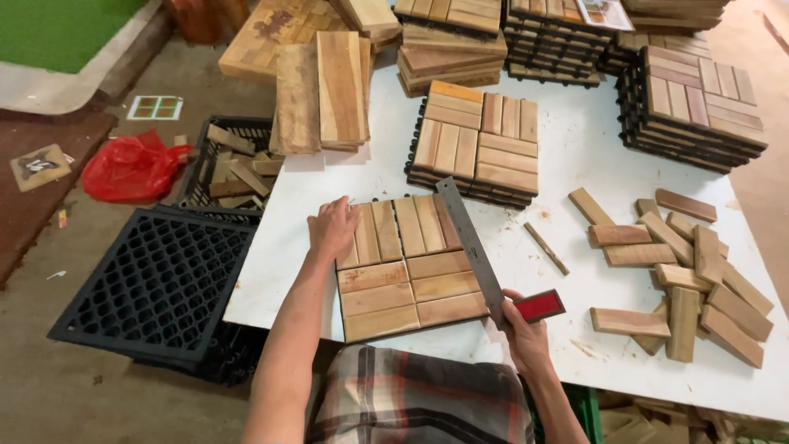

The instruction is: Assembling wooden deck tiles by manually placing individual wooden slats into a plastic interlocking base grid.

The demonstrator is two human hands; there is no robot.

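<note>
Right, here is the bench as it stands
Left hand: the left hand (333, 228) lies palm-down with fingers spread on the upper-left corner of the wooden tile (408, 265) — pressing flat, curled round nothing
Right hand: the right hand (526, 335) is closed round the red handle (539, 305) of a metal try square (470, 243), thumb and fingers wrapped at the handle end
Try square: its long grey blade runs from about 5 o'clock up to 11 o'clock along the right edge of the tile, lying across the slats there
Wooden tile: a square of slats, upright ones in the top half and level ones in the bottom half, flat on the white table (567, 156) right in front of the person, at 6 o'clock of the table
Tile stack, centre: a short stack of finished tiles (475, 141) just past the worked tile, at 12 o'clock from it
Tile stack, right: a taller stack on black bases (695, 108) at 2 o'clock, well apart
Loose slats: a heap of loose slats (682, 267) at 3 o'clock on the table, with one thin strip (546, 248) lying alone between heap and blade
Floor, left: a black plastic grid (156, 279) at 9 o'clock, a black crate of offcuts (230, 168) behind it — and a red plastic bag (131, 168) at 10 o'clock
</note>
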